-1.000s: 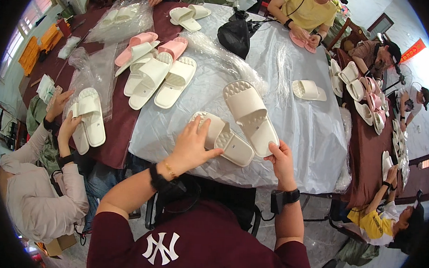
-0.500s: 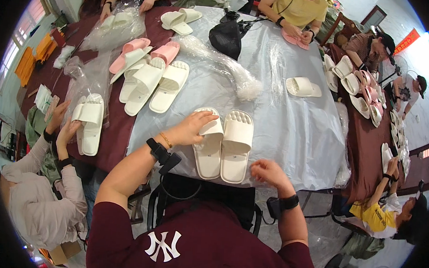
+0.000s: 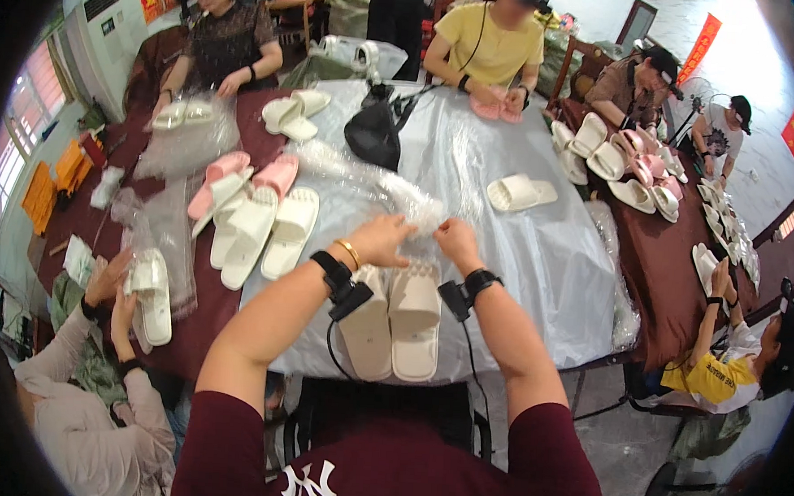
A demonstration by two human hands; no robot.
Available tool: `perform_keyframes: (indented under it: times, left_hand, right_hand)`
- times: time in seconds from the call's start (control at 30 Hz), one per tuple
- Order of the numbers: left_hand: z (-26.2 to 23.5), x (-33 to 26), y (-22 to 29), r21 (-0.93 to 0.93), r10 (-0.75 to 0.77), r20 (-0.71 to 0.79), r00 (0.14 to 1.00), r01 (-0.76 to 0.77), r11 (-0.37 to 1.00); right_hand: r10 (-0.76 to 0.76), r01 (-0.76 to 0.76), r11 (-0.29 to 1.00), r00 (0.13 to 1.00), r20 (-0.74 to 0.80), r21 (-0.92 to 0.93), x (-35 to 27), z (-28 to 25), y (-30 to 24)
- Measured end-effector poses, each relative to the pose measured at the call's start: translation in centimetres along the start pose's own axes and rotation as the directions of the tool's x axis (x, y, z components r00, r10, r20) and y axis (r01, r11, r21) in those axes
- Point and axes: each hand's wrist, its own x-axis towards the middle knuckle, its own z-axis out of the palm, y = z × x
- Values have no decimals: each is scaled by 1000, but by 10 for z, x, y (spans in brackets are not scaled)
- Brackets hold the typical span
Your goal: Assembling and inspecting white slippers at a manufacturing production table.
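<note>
A pair of cream slippers, the left slipper (image 3: 367,332) and the right slipper (image 3: 415,339), lies side by side at the near edge of the table, toes away from me. Beyond their toes, both my hands reach to the crumpled end of a strip of clear plastic bags (image 3: 364,182). My left hand (image 3: 379,241) is open, its fingers stretched over the slipper toes and beside the plastic. At the plastic's edge, my right hand (image 3: 458,244) is closed, thumb and fingers pinching it. The exact grip is small and partly hidden.
Cream and pink slippers (image 3: 245,231) lie in a cluster at left. A black bag (image 3: 373,134) and a single cream slipper (image 3: 519,192) sit farther off. Co-workers handle slippers around the table; one person's hands (image 3: 112,291) are close on my left.
My left hand has left the left slipper and moved forward to the plastic. My right hand has come from beside the right slipper to the plastic's edge. The view has tilted up.
</note>
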Motion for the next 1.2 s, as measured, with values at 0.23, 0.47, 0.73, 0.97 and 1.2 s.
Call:
perform_keyframes:
  times: [0.23, 0.47, 0.73, 0.97, 1.2]
  left_hand:
    - [16, 32, 23, 252, -101, 56, 993, 84, 964]
    - [28, 45, 16, 342, -134, 119, 984, 86, 936]
    - [32, 45, 18, 297, -151, 136, 979, 105, 949]
    - [31, 36, 12, 245, -174, 93, 980, 146, 958]
    - [27, 47, 22, 186, -149, 68, 987, 134, 973]
  right_hand:
    - [84, -85, 996, 996, -43, -24, -1, 9, -13]
    - [51, -53, 997, 998, 37, 58, -21, -9, -19]
    - [90, -265, 836, 930, 355, 481, -100, -37, 36]
    - [173, -480, 662, 846, 505, 576, -214, -146, 77]
    - [396, -369, 513, 903, 168, 775, -295, -235, 100]
